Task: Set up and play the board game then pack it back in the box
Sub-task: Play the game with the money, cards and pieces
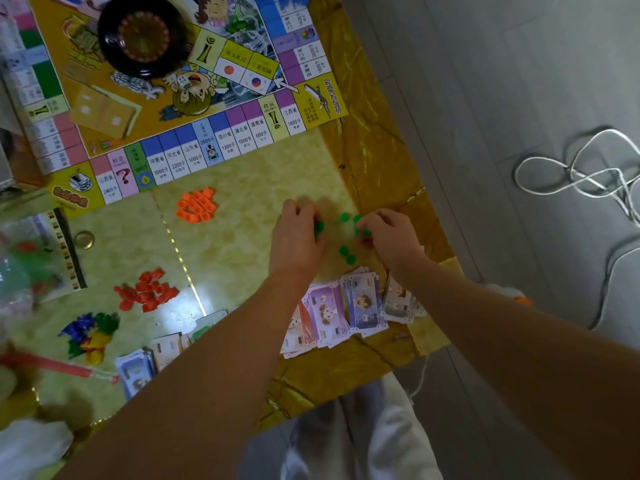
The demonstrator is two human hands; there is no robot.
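**Both hands on green pcs, right side of table**

Pose: left hand (pixel 294 233) comes in from bottom-left on a bare forearm, palm down, fingers curled, tips closed on small green plastic pieces (pixel 318 226). The right hand (pixel 388 237) comes in from bottom-right, knuckles up, fingers bent, tips pinching more of the same green pcs. A few loose ones lie on the yellow-green marbled table (pixel 259 168) btwn the two hands. Can't tell if the held ones are off the surface.

Task items: colourful printed game board (pixel 235 133) lies flat at the far-left part of the table, w/ a black round roulette wheel (pixel 142 36) and a tan card stack (pixel 104 114) on it. A pile of orange plastic pieces (pixel 195 204) sits just below the board edge and a pile of red plastic pieces (pixel 147 291) nearer left. Fanned pastel paper play money (pixel 332 310) is at the near edge, btwn the forearms.

Containers: clear plastic bag (pixel 20 265) at far left – blurred, red and green bits show through, contents unclear.

Writing: board squares read 3000, 2200, 2000, 1200, 1000, 600, 1800, plus Chinese province names, e.g. 四川省, 湖北省 – one square is marked 命运.
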